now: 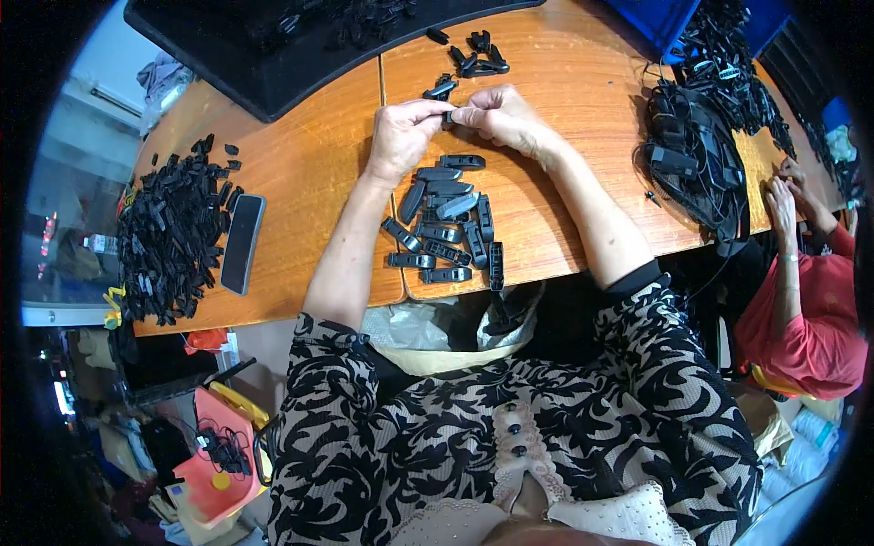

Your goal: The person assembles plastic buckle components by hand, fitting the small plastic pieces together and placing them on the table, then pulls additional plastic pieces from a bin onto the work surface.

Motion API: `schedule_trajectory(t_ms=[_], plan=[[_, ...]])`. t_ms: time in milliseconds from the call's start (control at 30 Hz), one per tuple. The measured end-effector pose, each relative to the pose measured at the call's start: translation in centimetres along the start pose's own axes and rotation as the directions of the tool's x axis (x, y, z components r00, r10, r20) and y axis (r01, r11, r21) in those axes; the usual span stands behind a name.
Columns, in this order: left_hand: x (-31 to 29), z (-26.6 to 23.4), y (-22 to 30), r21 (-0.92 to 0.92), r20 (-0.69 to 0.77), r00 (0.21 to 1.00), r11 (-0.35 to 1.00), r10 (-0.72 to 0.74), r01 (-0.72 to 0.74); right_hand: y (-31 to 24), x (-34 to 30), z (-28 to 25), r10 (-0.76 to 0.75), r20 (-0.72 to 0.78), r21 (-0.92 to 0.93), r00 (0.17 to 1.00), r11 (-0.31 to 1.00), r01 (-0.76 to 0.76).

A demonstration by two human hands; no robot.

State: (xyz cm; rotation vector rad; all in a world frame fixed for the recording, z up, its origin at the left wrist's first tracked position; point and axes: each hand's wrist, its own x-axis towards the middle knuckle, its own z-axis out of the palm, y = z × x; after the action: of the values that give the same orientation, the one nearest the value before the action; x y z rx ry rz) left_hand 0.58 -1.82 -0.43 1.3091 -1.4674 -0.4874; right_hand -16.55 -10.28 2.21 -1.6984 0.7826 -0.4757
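My left hand point(401, 136) and my right hand point(503, 120) meet above the wooden table, their fingertips pinching a small black plastic part point(447, 119) between them. Its exact kind is mostly hidden by the fingers. Just beyond it lies another dark clip-like piece point(441, 89). Between my forearms, nearer to me, several elongated black plastic housings point(442, 232) lie in a loose group. One longer slotted black piece point(495, 264) reaches the table's front edge. Farther off, a few black pieces point(480, 60) sit in a small cluster.
A heap of small black parts point(173, 237) covers the left, beside a phone point(243, 244). A black tray point(228, 55) stands at the back left. At right are a black mesh bag point(683, 159), more black parts point(724, 64), a blue bin point(651, 23) and another person's hands point(785, 196).
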Motion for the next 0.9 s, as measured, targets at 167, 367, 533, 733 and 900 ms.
schedule_trajectory(t_ms=[167,367,533,733,900], plan=[[0.5,-1.4,-0.4,-0.320,0.128,0.984,0.934,-0.125,0.160,-0.2,-0.4,-0.3,-0.027,0.028,0.067,0.999,0.997,0.025],[1.0,-3.3,-0.7,-0.294,0.370,0.924,0.956,0.096,0.018,0.5,-0.8,-1.2,-0.208,0.374,0.001,0.904,0.975,0.223],[1.1,-4.5,-1.8,-0.401,0.079,0.980,0.895,-0.181,0.198,-0.4,-1.3,0.4,-0.220,0.372,-0.226,0.902,0.921,0.318],[1.7,-3.0,-2.7,-0.042,-0.126,0.992,0.999,-0.007,0.001,-0.4,-1.5,2.7,-0.439,0.315,-0.509,0.841,0.670,0.540],[1.2,-2.4,-2.3,0.203,-0.031,0.999,0.978,-0.030,0.036,-0.3,-1.5,3.3,-0.408,0.203,-0.679,0.890,0.596,0.428]])
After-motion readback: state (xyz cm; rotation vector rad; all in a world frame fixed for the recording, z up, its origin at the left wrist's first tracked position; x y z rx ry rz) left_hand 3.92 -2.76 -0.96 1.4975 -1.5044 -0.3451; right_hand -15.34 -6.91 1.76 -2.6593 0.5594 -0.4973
